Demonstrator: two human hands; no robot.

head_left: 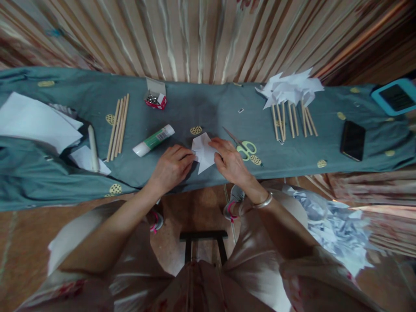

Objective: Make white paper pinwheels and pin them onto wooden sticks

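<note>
A small folded piece of white paper [203, 145], with pointed corners like a pinwheel, lies on the cloth between my hands. My left hand [173, 167] has its fingers curled together at the paper's left edge, with the tips pinching it. From the other side, my right hand [231, 161] grips the paper's right edge, thumb bent near the index finger. Scissors [243, 146] with green handles lie just beyond my right hand. A green and white glue stick [154, 141] rests beyond my left hand.
Several wooden sticks [118, 128] lie at left, near white sheets [35, 121]. An open box [156, 99] holds small metal pieces. Finished paper pinwheels [289, 89] on sticks lie at right, near a black phone [353, 141]. A bag of paper pieces [334, 229] is below the table.
</note>
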